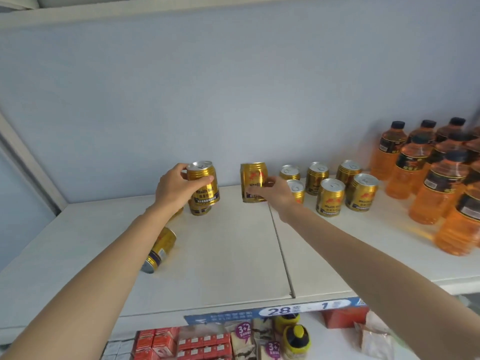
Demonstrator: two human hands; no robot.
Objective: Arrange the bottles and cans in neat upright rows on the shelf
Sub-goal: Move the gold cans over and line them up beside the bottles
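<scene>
My left hand (174, 188) grips a gold can (205, 187) upright, lifted a little above another gold can (200, 210) that is mostly hidden behind it. In my right hand (272, 192) is a second gold can (253, 178), held upright just over the white shelf (228, 250). Several gold cans (331, 193) stand upright in two rows to the right. One gold can (159, 250) lies on its side under my left forearm. Orange bottles (426, 183) with dark caps stand at the far right.
The shelf has a blue back wall and a seam down its middle. A white upright post (28, 162) bounds the left side. Below the front edge, a price strip (280, 311) and a lower shelf with red boxes (161, 344) and packets.
</scene>
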